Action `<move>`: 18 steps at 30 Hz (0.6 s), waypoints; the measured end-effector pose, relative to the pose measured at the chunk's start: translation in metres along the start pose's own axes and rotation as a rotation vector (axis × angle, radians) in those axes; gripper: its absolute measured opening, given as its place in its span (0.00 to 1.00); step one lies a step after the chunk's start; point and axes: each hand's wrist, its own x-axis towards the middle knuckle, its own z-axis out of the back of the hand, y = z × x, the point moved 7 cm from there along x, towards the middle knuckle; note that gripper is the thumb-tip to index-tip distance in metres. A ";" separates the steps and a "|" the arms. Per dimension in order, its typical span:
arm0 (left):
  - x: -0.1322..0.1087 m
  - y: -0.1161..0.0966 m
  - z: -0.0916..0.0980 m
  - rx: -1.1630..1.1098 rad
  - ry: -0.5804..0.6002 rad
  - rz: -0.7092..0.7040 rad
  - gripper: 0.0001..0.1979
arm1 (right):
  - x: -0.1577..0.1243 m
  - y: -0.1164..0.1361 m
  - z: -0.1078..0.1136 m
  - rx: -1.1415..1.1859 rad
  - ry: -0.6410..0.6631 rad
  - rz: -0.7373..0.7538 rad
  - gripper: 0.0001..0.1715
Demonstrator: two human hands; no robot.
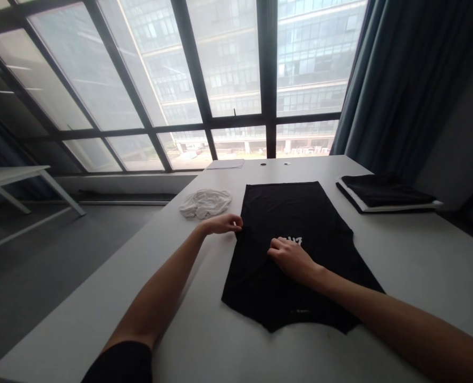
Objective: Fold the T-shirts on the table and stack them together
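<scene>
A black T-shirt (pixel 296 205) lies spread flat on the white table, its curved neckline towards me and its straight hem at the far end. White lettering (pixel 294 240) shows near its middle, partly covered by my right hand. My left hand (pixel 222 224) pinches the shirt's left edge between thumb and fingers. My right hand (pixel 294 259) rests on the shirt's middle beside the lettering, its fingers curled closed on the fabric; the fingertips are partly hidden.
A crumpled white cloth (pixel 207 204) lies left of the shirt. Folded black and white garments (pixel 388 192) are stacked at the right. Papers (pixel 226 164) sit at the far edge of the white table (pixel 149 276). Beyond are windows and a blue curtain (pixel 374 90).
</scene>
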 end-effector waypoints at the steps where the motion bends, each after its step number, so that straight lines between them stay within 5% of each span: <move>1: -0.001 -0.002 -0.001 -0.012 0.003 -0.012 0.22 | -0.001 0.002 0.002 -0.032 -0.013 0.017 0.10; 8: 0.000 0.002 -0.006 -0.001 -0.043 0.016 0.20 | -0.005 0.005 0.017 -0.172 -0.122 0.054 0.09; 14: 0.002 0.001 -0.004 0.141 -0.078 0.033 0.17 | -0.009 -0.004 0.005 -0.130 -0.065 0.008 0.09; 18: -0.010 -0.027 0.008 0.341 -0.336 -0.046 0.16 | -0.011 -0.006 0.014 -0.066 -0.151 -0.074 0.09</move>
